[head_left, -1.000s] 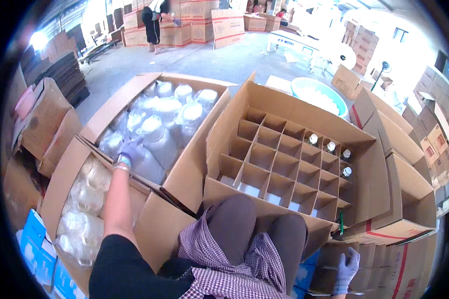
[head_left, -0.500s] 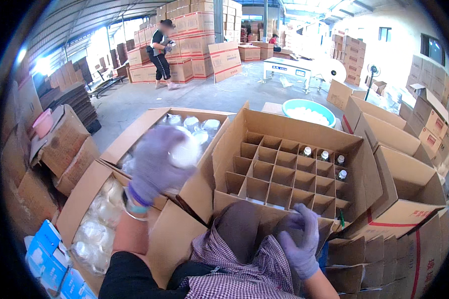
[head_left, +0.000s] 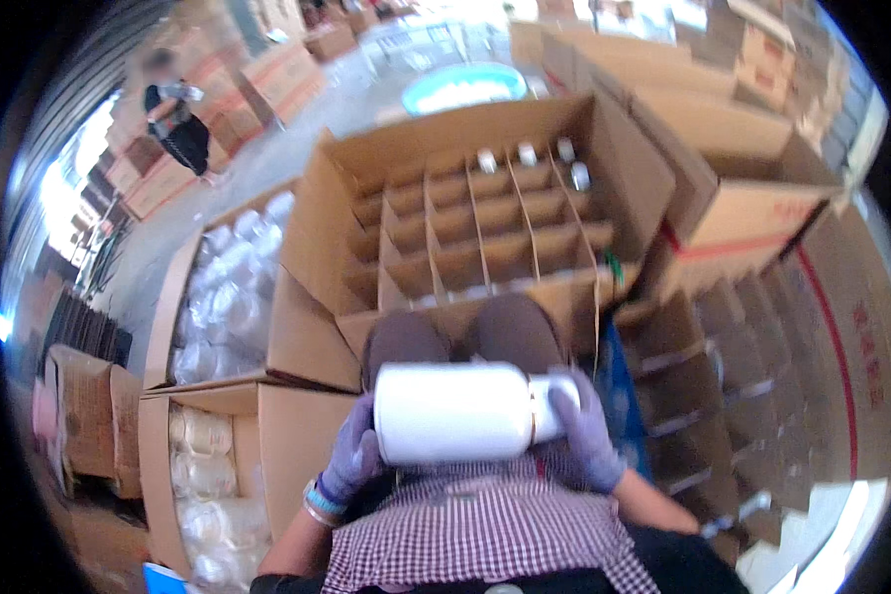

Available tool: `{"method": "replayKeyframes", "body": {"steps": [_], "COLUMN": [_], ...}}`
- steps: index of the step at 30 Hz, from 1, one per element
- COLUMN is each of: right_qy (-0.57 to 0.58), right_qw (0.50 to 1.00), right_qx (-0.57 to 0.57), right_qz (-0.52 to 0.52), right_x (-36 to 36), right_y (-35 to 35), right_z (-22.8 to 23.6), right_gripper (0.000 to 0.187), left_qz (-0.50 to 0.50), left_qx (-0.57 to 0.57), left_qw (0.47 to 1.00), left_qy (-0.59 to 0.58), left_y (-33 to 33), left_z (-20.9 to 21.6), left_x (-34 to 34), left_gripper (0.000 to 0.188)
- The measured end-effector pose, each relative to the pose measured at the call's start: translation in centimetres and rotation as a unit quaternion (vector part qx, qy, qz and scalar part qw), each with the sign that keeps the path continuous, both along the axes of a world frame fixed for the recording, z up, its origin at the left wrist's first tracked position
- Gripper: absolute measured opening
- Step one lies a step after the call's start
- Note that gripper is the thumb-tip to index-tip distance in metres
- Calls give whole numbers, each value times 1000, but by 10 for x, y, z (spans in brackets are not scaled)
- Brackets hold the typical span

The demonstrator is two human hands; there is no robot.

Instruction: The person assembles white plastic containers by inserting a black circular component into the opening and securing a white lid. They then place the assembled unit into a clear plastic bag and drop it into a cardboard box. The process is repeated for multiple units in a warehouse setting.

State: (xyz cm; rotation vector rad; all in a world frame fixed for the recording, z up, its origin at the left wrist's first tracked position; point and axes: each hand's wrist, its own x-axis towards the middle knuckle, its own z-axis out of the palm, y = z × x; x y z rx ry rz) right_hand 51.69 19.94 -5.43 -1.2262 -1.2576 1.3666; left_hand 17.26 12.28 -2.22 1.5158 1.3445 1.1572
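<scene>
A large white bottle (head_left: 453,413) with a thin gold ring at its neck lies sideways above my lap. My left hand (head_left: 354,450), gloved in lilac, grips the wide base end. Around the white cap (head_left: 554,408) at the other end, the fingers of my gloved right hand (head_left: 589,436) are closed. Beyond my knees stands an open carton with cardboard dividers (head_left: 455,233). Small white-capped bottles (head_left: 579,178) fill a few cells at its far right; the other visible cells look bare, though blur hides their bottoms.
Two open cartons on the left hold clear-wrapped pieces (head_left: 230,287) and wrapped white containers (head_left: 203,465). Nested open cartons (head_left: 733,198) and upright dividers (head_left: 683,396) line the right side. A blue basin (head_left: 463,91) sits beyond; another person (head_left: 176,119) stands at the far left.
My left hand has come back from the left carton to my lap with the white bottle. My right hand has closed on its cap end. The view has tilted down and turned right.
</scene>
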Motion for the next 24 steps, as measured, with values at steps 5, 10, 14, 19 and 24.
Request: {"method": "replayKeyframes", "body": {"steps": [5,10,14,19,24], "right_qy": [77,-57,-142,-606,-107], "right_qw": [997,763,814,756,955], "right_qx": [-7,635,557,246,200], "right_qz": [27,109,-88,-26,192], "right_x": [-23,-57,-69,-40,-102], "right_y": [16,89,200,317,223], "right_z": [18,85,65,-17,44], "right_gripper": [49,60,62,67,63], "left_qz": [106,252,367,382,416], "left_qx": [18,24,85,108,157], "left_qw": [983,967,926,911,887], "left_qy": [151,-6,-15,-114,-123], "left_y": [10,80,86,84,80], "left_z": [-9,25,40,30,38], "left_x": [-9,-45,-34,-52,-36], "left_gripper": [94,80,74,82,84]}}
